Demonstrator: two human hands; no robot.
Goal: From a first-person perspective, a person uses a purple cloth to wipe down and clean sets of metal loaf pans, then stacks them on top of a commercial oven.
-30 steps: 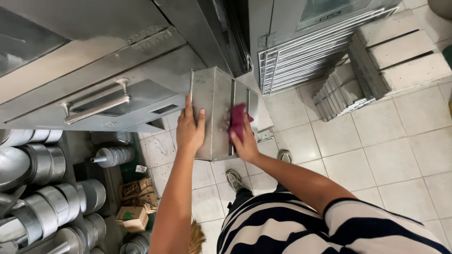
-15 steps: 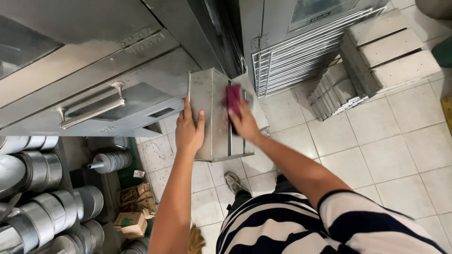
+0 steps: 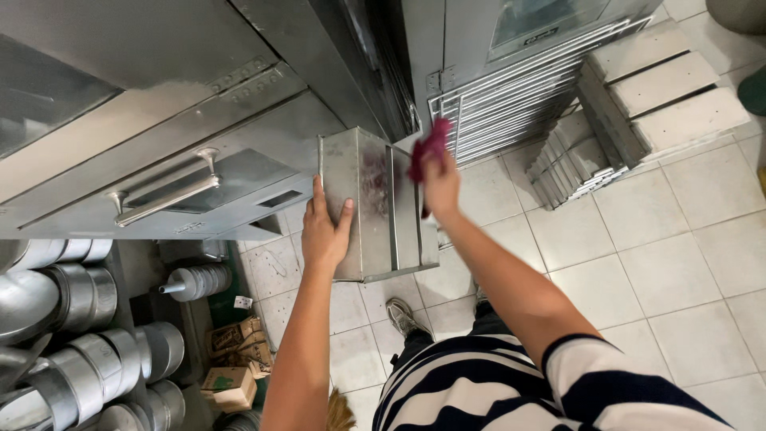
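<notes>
- A stainless steel deck oven (image 3: 159, 120) fills the upper left, its lower door carrying a long bar handle (image 3: 163, 195); a glass pane shows at the far left edge.
- The floor (image 3: 678, 255) is pale square tile with dark grout lines, spreading across the right and lower middle.
- A second metal cabinet (image 3: 479, 40) with a window stands at the top centre, with a set of wire racks (image 3: 511, 100) leaning at its foot.
- Stacked rectangular baking pans (image 3: 638, 96) lie on the tiles at the upper right.
- Round metal tins (image 3: 72, 351) are piled in rows at the lower left, near a metal funnel (image 3: 195, 281) and small cardboard boxes (image 3: 231, 367) on the floor.
- A rectangular multi-section metal loaf tin (image 3: 379, 203) is held up off the floor in front of the oven, tilted on edge between both hands.
- The left hand (image 3: 325, 231) grips the tin's left side, fingers flat up the wall and thumb hooked round it.
- The right hand (image 3: 440, 183) is closed on a dark red cloth (image 3: 429, 148) at the tin's upper right edge.
- A shoe (image 3: 403, 317) shows below the tin.
</notes>
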